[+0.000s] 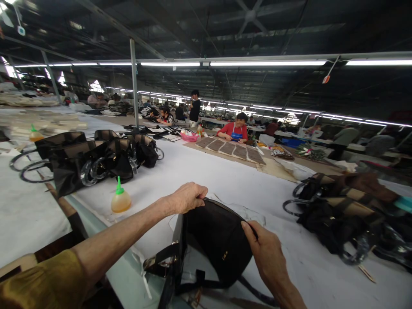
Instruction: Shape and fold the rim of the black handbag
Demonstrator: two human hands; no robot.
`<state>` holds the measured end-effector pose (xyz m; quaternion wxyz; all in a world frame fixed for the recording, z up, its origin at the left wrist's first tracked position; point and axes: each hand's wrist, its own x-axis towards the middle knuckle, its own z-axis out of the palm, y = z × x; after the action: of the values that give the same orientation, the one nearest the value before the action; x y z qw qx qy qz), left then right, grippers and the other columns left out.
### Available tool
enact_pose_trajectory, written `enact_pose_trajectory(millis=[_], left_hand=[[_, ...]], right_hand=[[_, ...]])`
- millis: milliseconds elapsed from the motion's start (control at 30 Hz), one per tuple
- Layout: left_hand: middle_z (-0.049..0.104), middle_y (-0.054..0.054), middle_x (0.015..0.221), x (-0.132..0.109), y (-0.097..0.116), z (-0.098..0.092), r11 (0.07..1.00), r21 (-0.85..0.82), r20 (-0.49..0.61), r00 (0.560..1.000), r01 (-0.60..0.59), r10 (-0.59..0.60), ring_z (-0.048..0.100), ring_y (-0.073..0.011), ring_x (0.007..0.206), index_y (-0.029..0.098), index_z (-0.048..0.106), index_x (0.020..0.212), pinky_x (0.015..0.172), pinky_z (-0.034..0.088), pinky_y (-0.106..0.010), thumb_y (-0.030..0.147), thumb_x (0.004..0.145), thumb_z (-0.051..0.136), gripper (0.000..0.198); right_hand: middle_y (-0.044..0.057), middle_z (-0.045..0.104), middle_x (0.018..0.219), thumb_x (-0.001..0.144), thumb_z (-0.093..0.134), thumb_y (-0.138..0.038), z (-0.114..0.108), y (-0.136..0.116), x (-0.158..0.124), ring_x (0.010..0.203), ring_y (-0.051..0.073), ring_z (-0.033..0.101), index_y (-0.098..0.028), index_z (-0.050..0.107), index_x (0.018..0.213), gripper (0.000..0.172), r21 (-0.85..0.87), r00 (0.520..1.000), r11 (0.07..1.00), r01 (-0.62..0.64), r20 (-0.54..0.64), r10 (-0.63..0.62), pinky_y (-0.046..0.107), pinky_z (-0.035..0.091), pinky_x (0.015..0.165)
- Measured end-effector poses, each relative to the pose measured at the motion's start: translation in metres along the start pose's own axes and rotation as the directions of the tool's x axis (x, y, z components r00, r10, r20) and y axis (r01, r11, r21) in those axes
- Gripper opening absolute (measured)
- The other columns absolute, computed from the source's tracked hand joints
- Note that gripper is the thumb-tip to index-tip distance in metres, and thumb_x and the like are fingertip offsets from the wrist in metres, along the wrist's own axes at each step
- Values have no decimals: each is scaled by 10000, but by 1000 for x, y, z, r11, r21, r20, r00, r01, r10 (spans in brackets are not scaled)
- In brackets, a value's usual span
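A black handbag (pixel 219 240) stands partly upright at the near edge of the white-covered table, its straps trailing below it. My left hand (pixel 188 198) pinches the upper left corner of its top edge between thumb and fingers. On the right end of that same edge, my right hand (pixel 265 246) is closed with the thumb on the near face; its fingers are mostly hidden behind the fabric. Small gold-coloured hardware shows low on the bag's face. A round bottle (pixel 121 201) with a green nozzle and amber liquid stands left of my left forearm.
Black handbags with ring handles (pixel 93 161) cluster at the left, and more bags (pixel 341 214) lie at the right. Farther back are brown panels (pixel 230 149), a pink basket (pixel 189 136) and a seated person in red (pixel 236 128). A metal post (pixel 134 86) rises beyond the left bags.
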<state>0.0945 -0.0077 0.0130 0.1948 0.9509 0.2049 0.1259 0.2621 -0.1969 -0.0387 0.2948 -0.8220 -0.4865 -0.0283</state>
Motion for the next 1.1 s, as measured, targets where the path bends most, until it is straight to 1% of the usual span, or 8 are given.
enact_pose_trajectory(millis=[67,200,300,367,500,667,967,1100], left_hand=[[353,70,499,0,2,2,999,32,-21,1000,-9,9,277,-78,490,178,360,606,472,184,-213,229,674,549,207],[363,65,497,0,5,5,997,81,-67,998,-7,13,283,-85,484,185,366,606,473,185,-219,221,668,535,183],[367,61,502,0,4,7,996,91,-91,996,5,3,285,-89,487,185,365,602,477,189,-221,218,664,527,176],[370,60,505,0,3,8,996,87,-101,995,13,-4,292,-90,491,184,363,599,480,191,-221,217,661,525,177],[371,60,504,-1,2,8,998,63,-95,995,15,-9,295,-91,492,184,357,599,479,189,-220,213,662,516,173],[367,59,508,-2,5,5,999,41,-77,997,29,-26,288,-91,494,181,356,592,481,191,-219,202,658,505,165],[357,60,508,-2,6,6,999,22,-62,997,39,-38,285,-93,496,183,353,595,485,196,-222,209,663,498,163],[362,58,506,-2,7,6,999,31,-75,996,45,-43,282,-95,494,184,363,596,486,190,-226,202,657,499,150]], right_hand=[[-18,571,609,879,340,-400,1,-1,0,557,143,489,-219,532,706,315,-75,999,997,36,-35,-39,249,331,558],[39,640,882,872,364,-242,5,-8,1,752,194,566,-199,538,1029,239,-328,973,934,145,-122,-194,300,360,668],[54,633,957,855,363,-144,8,-14,3,861,208,555,-180,549,1036,261,-400,941,883,247,-120,-317,319,350,745],[54,638,931,876,355,-171,11,-17,4,842,194,561,-172,562,1005,244,-393,929,879,271,-131,-345,304,354,745],[30,656,848,885,386,-361,14,-18,7,717,187,586,-198,570,989,267,-433,949,875,217,-117,-293,295,366,661],[-18,663,728,879,374,-404,10,-23,9,633,194,596,-274,586,936,256,-425,993,902,75,-49,-106,277,334,542],[20,645,668,879,343,-415,-3,-37,15,631,188,589,-248,586,800,305,-412,1000,911,24,27,-15,261,277,507],[8,638,682,866,399,-382,-3,-45,23,637,199,590,-241,569,746,251,-453,996,887,84,42,-72,262,261,501]])
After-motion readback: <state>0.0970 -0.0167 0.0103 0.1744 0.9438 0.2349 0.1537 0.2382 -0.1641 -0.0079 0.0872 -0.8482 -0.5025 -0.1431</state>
